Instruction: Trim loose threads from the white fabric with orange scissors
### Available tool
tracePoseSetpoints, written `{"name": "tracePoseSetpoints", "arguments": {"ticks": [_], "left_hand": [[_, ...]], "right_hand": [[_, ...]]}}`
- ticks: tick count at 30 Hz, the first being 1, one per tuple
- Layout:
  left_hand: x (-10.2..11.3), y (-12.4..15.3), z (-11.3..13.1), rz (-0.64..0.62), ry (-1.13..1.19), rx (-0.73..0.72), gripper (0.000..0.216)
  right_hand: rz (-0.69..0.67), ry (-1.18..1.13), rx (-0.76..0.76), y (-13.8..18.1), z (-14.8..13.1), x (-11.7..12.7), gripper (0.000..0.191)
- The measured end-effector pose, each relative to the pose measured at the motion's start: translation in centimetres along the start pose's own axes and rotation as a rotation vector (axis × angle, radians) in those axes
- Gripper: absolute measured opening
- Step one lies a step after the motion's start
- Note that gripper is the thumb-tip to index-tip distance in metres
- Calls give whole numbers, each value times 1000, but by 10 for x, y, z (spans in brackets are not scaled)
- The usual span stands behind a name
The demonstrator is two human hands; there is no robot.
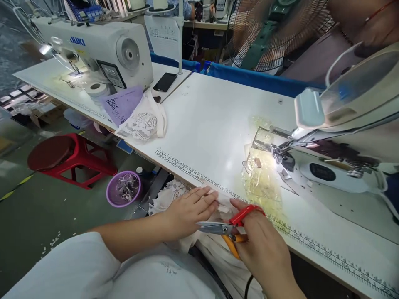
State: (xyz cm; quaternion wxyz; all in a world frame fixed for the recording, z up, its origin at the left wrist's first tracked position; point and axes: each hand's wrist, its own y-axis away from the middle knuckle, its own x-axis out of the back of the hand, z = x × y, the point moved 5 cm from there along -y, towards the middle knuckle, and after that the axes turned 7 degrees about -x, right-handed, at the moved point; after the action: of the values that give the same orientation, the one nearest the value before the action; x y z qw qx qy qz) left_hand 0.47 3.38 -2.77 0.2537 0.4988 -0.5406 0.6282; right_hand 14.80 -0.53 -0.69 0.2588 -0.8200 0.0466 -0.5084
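Observation:
My right hand (pixel 264 245) is wrapped around a pair of scissors (pixel 222 227) with one red and one orange handle. Their blades point left, towards my left wrist, and look nearly closed. Bent over white fabric (pixel 222 203) at the table's front edge, my left hand (pixel 195 209) has its fingers close together on the cloth; its thumb is hidden. More white cloth (pixel 215 257) hangs into my lap, and lace-edged pieces (pixel 170 193) bunch below the edge, left of my hand.
At right stands a sewing machine (pixel 349 153), with yellowish clear film (pixel 262 178) by its lit needle. Another sewing machine (pixel 93 54) stands at far left, near a phone (pixel 165 82), a purple sheet (pixel 121 104) and a white lace piece (pixel 145 118). A red stool (pixel 75 158) and purple basket (pixel 109 195) are below.

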Motion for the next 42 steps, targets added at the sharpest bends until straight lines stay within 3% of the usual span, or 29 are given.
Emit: {"name": "tracePoseSetpoints", "arguments": {"ticks": [6,11,20,31,37,42], "left_hand": [[0,5,-15,80,155,-43,30],[-3,15,-24,91,158,24,36],[-3,0,-18,112,104,-28,27],[2,-3,-22,136,170,-28,27],[2,-6,-32,114,148,5,29],[3,-9,-42,19,170,-45,29]], "right_hand": [[-92,27,26,-6,0,-15,19],[-114,22,6,0,-1,-18,16],[-107,81,-6,10,10,-10,10],[-151,137,18,24,11,-7,18],[-112,181,-9,19,4,-5,20],[-117,209,7,18,1,-3,18]]}}
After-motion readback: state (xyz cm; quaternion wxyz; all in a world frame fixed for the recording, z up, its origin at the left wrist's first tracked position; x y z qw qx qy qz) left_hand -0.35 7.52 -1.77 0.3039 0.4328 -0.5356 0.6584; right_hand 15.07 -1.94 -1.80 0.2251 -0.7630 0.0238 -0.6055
